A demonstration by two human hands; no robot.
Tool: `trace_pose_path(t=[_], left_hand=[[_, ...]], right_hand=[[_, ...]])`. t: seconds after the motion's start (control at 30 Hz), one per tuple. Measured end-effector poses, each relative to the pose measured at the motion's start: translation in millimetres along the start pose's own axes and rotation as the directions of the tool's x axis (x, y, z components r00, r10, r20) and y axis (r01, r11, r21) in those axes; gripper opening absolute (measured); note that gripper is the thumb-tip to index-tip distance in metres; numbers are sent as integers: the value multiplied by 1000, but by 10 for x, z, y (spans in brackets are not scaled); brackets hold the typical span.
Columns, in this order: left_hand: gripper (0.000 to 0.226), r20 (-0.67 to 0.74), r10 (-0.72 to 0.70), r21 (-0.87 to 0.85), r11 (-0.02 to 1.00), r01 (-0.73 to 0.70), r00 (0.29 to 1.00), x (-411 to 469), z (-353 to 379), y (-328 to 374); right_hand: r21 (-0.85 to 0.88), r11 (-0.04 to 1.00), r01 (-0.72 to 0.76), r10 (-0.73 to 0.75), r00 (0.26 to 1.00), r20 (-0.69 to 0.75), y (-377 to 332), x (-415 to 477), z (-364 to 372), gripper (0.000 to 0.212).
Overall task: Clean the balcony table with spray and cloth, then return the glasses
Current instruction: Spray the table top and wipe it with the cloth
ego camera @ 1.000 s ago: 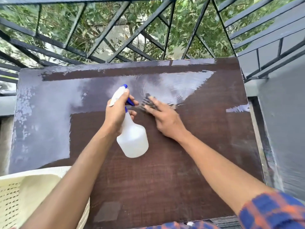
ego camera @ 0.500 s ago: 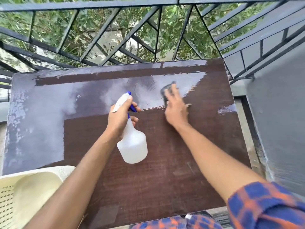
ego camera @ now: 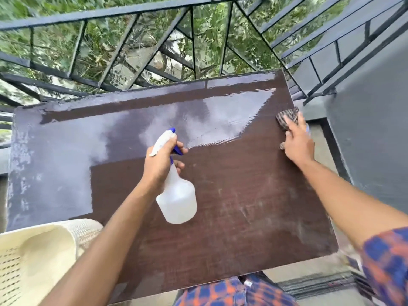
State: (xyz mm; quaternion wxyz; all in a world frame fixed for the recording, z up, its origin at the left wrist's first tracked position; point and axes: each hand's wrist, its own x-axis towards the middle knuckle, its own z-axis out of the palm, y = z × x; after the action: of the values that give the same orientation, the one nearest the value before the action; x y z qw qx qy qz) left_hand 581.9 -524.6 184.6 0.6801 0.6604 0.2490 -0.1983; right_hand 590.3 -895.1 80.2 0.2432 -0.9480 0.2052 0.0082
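Here, spray bottle [ego camera: 176, 195]: hanging above the middle of the frame, clear of the table; long axis running from lower right to upper left, round white body toward the viewer, blue-tipped nozzle pointing toward the upper left of the frame.
Left hand [ego camera: 160, 164]: wrapping closed around the bottle's neck and trigger head, one finger lying over the blue trigger.
Cloth [ego camera: 287, 118]: dark checked wad sitting at the right edge of the table, in the right of the frame, bunched up so no clear long axis is showing.
Right hand [ego camera: 298, 142]: pressing flat on the near part of the cloth, fingers spreading toward the top of the frame; palm down on it, not a closed grasp.
Table [ego camera: 242, 217]: dark brown rectangular top, long axis running left to right across the frame and tilting up toward the right; wet sheen lying over the far band and the left third, the near and right parts looking dry and faintly streaked.
Edges: cloth lying right at the table's right edge, part of it appearing to overhang; grey wall [ego camera: 375, 129] standing close beyond that edge.
Railing [ego camera: 154, 62]: dark metal bars running just behind the far edge, foliage showing through.
Chair [ego camera: 33, 261]: cream plastic, filling the lower left of the frame, overlapping the table's near-left corner.
Open room: bare tabletop lying between both hands and across the near half.
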Motion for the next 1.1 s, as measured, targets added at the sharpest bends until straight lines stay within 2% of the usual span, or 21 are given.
trace_pose_path(t=[0.1, 0.23, 0.3, 0.37, 0.43, 0.47, 0.5, 0.53, 0.57, 0.6, 0.63, 0.67, 0.7, 0.73, 0.77, 0.83, 0.9, 0.97, 1.03, 1.1], left_hand=[[31, 8, -8, 16, 1000, 8, 1000, -142, 134, -53], [33, 18, 0, 40, 999, 0, 1000, -286, 283, -125], [33, 11, 3, 45, 999, -4, 1000, -349, 347, -169], [33, 16, 3, 54, 999, -4, 1000, -420, 418, -215], [33, 25, 3, 65, 998, -5, 1000, -485, 492, -249], [34, 24, 3, 69, 998, -5, 1000, -517, 520, -262], [34, 23, 4, 71, 997, -6, 1000, -550, 546, -274], [34, 26, 10, 74, 997, -12, 1000, -581, 580, -281], [34, 30, 18, 80, 997, -20, 999, -609, 611, -284], [35, 35, 28, 91, 995, -31, 999, -638, 641, -285], [35, 40, 39, 101, 994, -43, 998, -663, 672, -289], [35, 40, 48, 106, 993, -52, 998, -681, 695, -291], [35, 37, 54, 107, 993, -58, 998, -698, 721, -295], [35, 33, 57, 104, 993, -60, 998, -716, 744, -297], [34, 31, 59, 97, 993, -62, 998, -730, 766, -302], [33, 32, 61, 93, 994, -64, 998, -746, 805, -313], [34, 28, 63, 109, 992, -66, 998, -764, 851, -333], [33, 25, 63, 104, 992, -65, 998, -784, 898, -340], [33, 27, 66, 101, 993, -68, 997, -805, 938, -336], [34, 21, 70, 101, 992, -72, 997, -824, 973, -330]], right_hand=[[33, 999, -3, 4, 1000, -27, 215, -262, 0, 54], [65, 995, -75, 83, 987, -140, 297, -1044, 254, 62], [103, 992, -74, 86, 990, -116, 189, -1309, 372, 61], [280, 959, -30, 42, 999, -35, 82, -1372, 397, 62], [577, 805, -138, 85, 989, 117, -9, -1216, 262, 63], [698, 674, -242, 109, 967, 230, -32, -1109, 151, 60], [793, 494, -358, 93, 928, 361, -84, -1011, 0, 55], [822, 341, -455, 50, 882, 468, -88, -901, -133, 51], [815, 276, -510, 14, 850, 527, -82, -797, -263, 47], [789, 346, -507, 8, 843, 538, -13, -687, -341, 44], [728, 500, -469, 47, 854, 518, 68, -589, -420, 40], [594, 708, -382, 117, 893, 435, 161, -491, -481, 37], [408, 866, -291, 184, 942, 282, 280, -419, -518, 34], [243, 938, -248, 224, 967, 126, 375, -390, -579, 31], [183, 953, -243, 245, 969, 11, 436, -392, -628, 28], [250, 954, -163, 186, 980, -72, 435, -464, -593, 26], [268, 962, 57, -40, 997, -67, 327, -637, -419, 32], [156, 953, 260, -260, 965, -19, 238, -822, -166, 46], [27, 945, 326, -327, 943, 67, 223, -917, 89, 62], [-79, 934, 348, -345, 937, 57, 248, -916, 247, 64]])
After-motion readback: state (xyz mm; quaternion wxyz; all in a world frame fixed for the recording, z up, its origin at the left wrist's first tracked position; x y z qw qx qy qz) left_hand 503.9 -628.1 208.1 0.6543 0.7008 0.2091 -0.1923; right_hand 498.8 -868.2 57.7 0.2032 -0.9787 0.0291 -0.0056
